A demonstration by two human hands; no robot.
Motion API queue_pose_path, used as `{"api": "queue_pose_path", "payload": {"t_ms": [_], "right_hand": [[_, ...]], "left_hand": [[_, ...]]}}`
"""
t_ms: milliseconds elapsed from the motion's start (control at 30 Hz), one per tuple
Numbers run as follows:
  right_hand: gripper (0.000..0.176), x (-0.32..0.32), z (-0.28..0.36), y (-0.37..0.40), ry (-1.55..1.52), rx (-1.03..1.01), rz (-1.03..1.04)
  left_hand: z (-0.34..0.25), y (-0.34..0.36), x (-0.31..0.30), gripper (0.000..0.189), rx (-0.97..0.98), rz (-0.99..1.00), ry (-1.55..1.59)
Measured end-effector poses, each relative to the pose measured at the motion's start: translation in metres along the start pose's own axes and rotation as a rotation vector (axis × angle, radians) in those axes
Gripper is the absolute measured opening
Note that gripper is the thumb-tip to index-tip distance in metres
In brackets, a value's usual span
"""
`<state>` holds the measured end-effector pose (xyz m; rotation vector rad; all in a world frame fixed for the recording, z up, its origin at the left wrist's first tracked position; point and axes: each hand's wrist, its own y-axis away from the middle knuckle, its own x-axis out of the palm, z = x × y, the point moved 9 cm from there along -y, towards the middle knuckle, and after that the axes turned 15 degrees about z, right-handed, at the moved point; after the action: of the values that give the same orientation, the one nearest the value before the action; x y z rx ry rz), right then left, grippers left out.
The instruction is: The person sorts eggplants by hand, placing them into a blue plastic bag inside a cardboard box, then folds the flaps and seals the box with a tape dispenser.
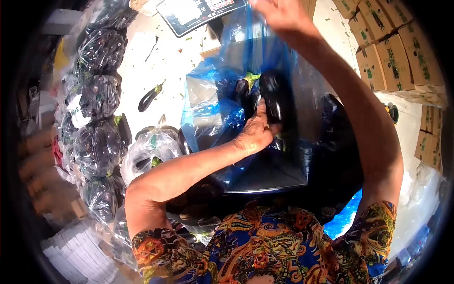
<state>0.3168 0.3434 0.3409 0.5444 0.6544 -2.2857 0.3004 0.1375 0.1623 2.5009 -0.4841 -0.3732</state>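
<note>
My left hand (257, 135) lies over the dark eggplants in a box lined with blue plastic, its index finger stretched out and touching them and its thumb apart. A large glossy eggplant (276, 94) is just beyond the fingertips, with a green-stemmed eggplant (242, 90) to its left. Up at the top edge, my right hand (281, 14) is closed on the blue plastic bag (236, 33), which stretches upward from the box. Part of that hand is cut off by the frame. The bag's loose side (203, 99) spreads out to the left.
A scale (191, 14) stands at the top. One small eggplant (150, 98) lies on the pale floor. Clear bags of eggplants (97, 97) line the left side, and another clear bag (150, 146) is near my left forearm. Cartons (390, 59) are stacked at the upper right.
</note>
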Motion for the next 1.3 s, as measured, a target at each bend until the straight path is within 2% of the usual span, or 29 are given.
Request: {"api": "queue_pose_path", "payload": {"t_ms": [67,100,133,167,200,267,300,333,400,433,533,567,600,633,667,700,733,767,800,833,867,900,967,1000,1067,1133,1200,1300], "right_hand": [[0.026,-0.009,-0.005,-0.014,-0.06,0.015,-0.045],[0.026,-0.012,-0.006,-0.014,-0.071,0.05,-0.057],[0.027,-0.014,-0.013,-0.013,-0.051,0.08,-0.082],[0.027,-0.016,-0.021,-0.014,-0.031,0.108,-0.107],[0.027,-0.015,-0.03,-0.014,-0.011,0.136,-0.126],[0.025,-0.017,-0.051,-0.013,0.054,0.059,-0.192],[0.025,-0.02,-0.056,-0.011,0.089,0.018,-0.223],[0.024,-0.023,-0.055,-0.007,0.129,0.064,-0.206],[0.024,-0.031,-0.048,0.003,0.218,0.157,-0.174],[0.02,-0.037,-0.042,0.008,0.315,0.071,-0.254],[0.015,-0.051,0.013,0.025,0.368,-0.145,-0.301],[0.012,-0.052,0.029,0.029,0.347,-0.228,-0.335],[0.012,-0.049,0.039,0.03,0.274,-0.204,-0.25],[0.012,-0.047,0.053,0.034,0.201,-0.182,-0.164],[0.015,-0.035,0.056,0.031,0.105,-0.248,-0.027],[0.018,-0.022,0.059,0.029,0.002,-0.298,0.114],[0.027,-0.005,0.064,0.029,-0.097,-0.319,0.256],[0.036,0.011,0.069,0.031,-0.196,-0.324,0.398],[0.047,0.028,0.083,0.038,-0.266,-0.215,0.486],[0.054,0.046,0.093,0.045,-0.273,-0.215,0.534],[0.061,0.065,0.1,0.05,-0.279,-0.209,0.583],[0.063,0.084,0.111,0.053,-0.509,-0.148,0.724],[0.055,0.106,0.121,0.055,-0.54,-0.11,0.768],[0.052,0.114,0.125,0.056,-0.5,-0.05,0.821],[0.047,0.12,0.13,0.053,-0.506,-0.105,0.663],[0.045,0.126,0.133,0.046,-0.377,-0.115,0.628],[0.046,0.136,0.128,0.039,-0.248,-0.083,0.609],[0.057,0.159,0.126,0.035,-0.173,-0.133,0.636]], "left_hand": [[0.004,0.006,-0.005,0.061,-0.023,0.1,-0.246],[-0.008,0.016,-0.003,0.062,0.109,0.175,-0.345],[-0.018,0.024,0.002,0.07,0.157,0.212,-0.686],[-0.025,0.033,0.001,0.072,0.162,0.244,-0.824],[-0.032,0.04,0.001,0.075,0.166,0.274,-0.958],[0.001,0.032,0.001,0.075,0.042,0.373,-1.114],[0.021,0.024,0.004,0.074,0.142,0.306,-1.186],[0.033,0.019,0.007,0.072,0.245,0.237,-1.258],[0.025,0.018,0.012,0.07,0.261,0.209,-1.416],[0.022,0.019,0.015,0.069,0.266,0.193,-1.492],[-0.032,0.031,-0.032,0.066,0.144,0.359,-0.905],[-0.048,0.042,-0.056,0.063,0.138,0.334,-0.586],[-0.07,0.055,-0.08,0.065,0.205,0.301,-0.32],[-0.086,0.07,-0.106,0.074,0.234,0.205,-0.263],[-0.09,0.087,-0.13,0.082,0.268,0.144,0.094],[-0.095,0.103,-0.153,0.075,0.414,0.132,0.218],[-0.1,0.116,-0.17,0.078,0.583,0.107,0.385],[-0.096,0.128,-0.187,0.081,0.656,-0.018,0.62],[-0.09,0.139,-0.202,0.084,0.734,-0.143,0.854],[-0.09,0.145,-0.208,0.079,0.878,-0.113,1.052],[-0.083,0.149,-0.211,0.075,0.892,-0.185,1.106],[-0.079,0.15,-0.211,0.075,0.898,-0.204,1.151],[-0.076,0.15,-0.208,0.076,0.904,-0.252,1.135],[-0.075,0.149,-0.199,0.081,0.876,-0.189,1.135],[-0.074,0.153,-0.179,0.083,0.86,-0.243,1.114],[-0.059,0.152,-0.169,0.08,0.719,-0.25,0.947],[-0.041,0.157,-0.173,0.055,0.606,-0.361,0.868],[-0.024,0.162,-0.184,0.047,0.565,-0.432,0.904]]}}
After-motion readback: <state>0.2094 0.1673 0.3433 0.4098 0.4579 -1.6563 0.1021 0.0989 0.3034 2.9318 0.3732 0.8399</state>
